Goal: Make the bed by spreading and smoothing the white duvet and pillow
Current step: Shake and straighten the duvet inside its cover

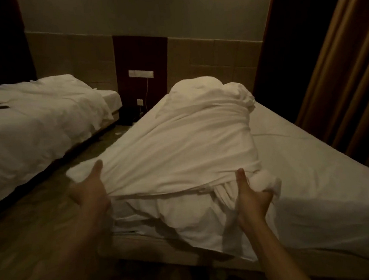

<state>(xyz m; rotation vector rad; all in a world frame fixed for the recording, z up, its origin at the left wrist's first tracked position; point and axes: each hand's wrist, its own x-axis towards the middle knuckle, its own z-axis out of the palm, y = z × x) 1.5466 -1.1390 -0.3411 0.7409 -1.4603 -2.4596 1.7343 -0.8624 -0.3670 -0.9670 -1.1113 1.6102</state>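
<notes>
I stand at the foot corner of a bed (303,151) dressed in a smooth white fitted sheet, in a dim room lit with a warm yellowish cast. A white fabric duvet (179,144) lies bunched and twisted in a long heap on the bed, running from the foot corner in front of me up toward the head end, where it piles into a rounded mound; whether a pillow sits under that mound I cannot tell. The half of the bed to the right of the duvet is bare sheet. My left hand (89,190) clutches a gathered fold of the duvet at the bed's foot edge, thumb stretched up along the cloth, and the fabric pulls into taut creases from that grip. My right hand (252,198) is curled tightly around a wad of the duvet to the right of the left hand, thumb raised, with a puff of white cloth bulging out beyond the fingers. Below both hands the duvet spills over the foot edge of the bed. To the left of the bed, across a strip of floor, stands a second bed with rumpled white bedding (33,130). A dark wooden wall panel with a white switch plate (141,73) stands between the two beds at the head end, and brown curtains (351,69) hang to the right of the bed.
</notes>
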